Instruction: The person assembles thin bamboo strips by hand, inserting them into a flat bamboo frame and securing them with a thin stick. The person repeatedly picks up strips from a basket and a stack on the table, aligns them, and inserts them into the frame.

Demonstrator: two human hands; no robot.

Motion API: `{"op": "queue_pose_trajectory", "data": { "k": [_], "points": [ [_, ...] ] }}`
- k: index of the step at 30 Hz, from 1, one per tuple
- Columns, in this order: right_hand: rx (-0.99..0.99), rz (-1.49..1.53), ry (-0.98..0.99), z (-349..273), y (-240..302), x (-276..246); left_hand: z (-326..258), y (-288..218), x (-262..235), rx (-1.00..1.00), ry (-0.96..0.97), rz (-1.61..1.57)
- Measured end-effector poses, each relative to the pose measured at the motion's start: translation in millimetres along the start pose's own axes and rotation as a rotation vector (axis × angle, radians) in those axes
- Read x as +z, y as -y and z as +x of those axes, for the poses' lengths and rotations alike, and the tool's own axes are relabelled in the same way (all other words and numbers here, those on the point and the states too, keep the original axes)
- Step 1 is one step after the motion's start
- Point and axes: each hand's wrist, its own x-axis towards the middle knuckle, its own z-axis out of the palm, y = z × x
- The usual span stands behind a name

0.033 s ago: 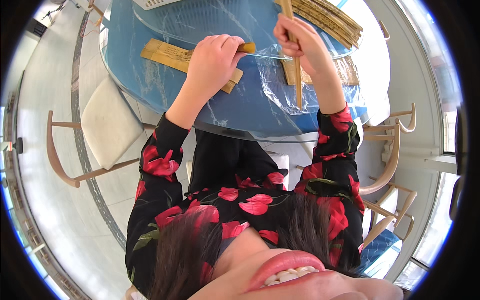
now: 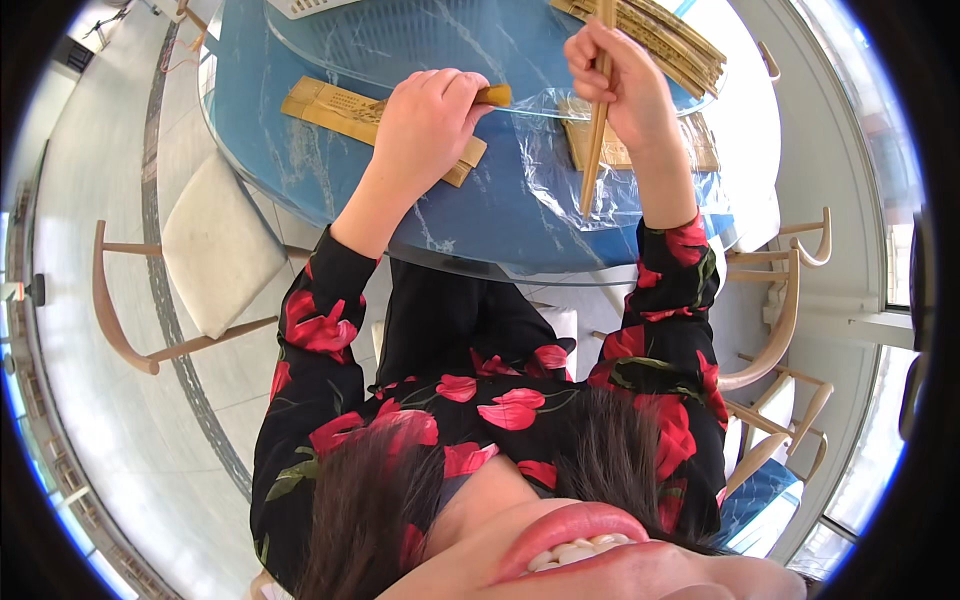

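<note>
My left hand (image 2: pixel 428 115) is closed around a brown paper sleeve, whose open, rounded end (image 2: pixel 494 95) pokes out past my fingers. Beneath that hand, flat brown printed paper sleeves (image 2: pixel 330 108) lie on the blue table. To the right, my right hand (image 2: pixel 622 85) grips a pair of wooden chopsticks (image 2: pixel 594 160) near their upper part. They slant with their lower ends toward me, over a crumpled clear plastic wrapper (image 2: pixel 560 185). Behind them lie more brown packets (image 2: pixel 695 142), partly covered by the plastic and by my right wrist.
The blue marbled table (image 2: pixel 300 180) has a raised glass turntable (image 2: pixel 400 40). A pile of long brown strips (image 2: pixel 660 45) sits at the far right, and a white slatted basket (image 2: pixel 310 6) at the far edge. A white-seated chair (image 2: pixel 220 245) stands left, wooden chairs (image 2: pixel 780 340) right.
My right hand has shifted slightly to the right, and the chopsticks have tilted so their lower ends swing a little left. The left hand stays where it was.
</note>
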Motion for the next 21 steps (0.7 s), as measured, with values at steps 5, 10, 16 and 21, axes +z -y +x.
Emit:
{"op": "queue_pose_trajectory", "data": {
  "k": [5, 10, 16, 21],
  "points": [
    [-0.246, 0.189, -0.114, -8, 2, -28, -1, 1, -2, -0.020, -0.020, -0.039],
    [-0.411, -0.075, -0.204, -25, 10, -32, 0, 4, -3, -0.051, -0.022, -0.063],
    [-0.534, -0.174, -0.326, -28, 5, -37, -1, 7, -3, -0.080, -0.033, -0.089],
    [-0.590, -0.224, -0.316, -30, 4, -37, -1, 7, -3, -0.101, -0.030, -0.117]
  ]
}}
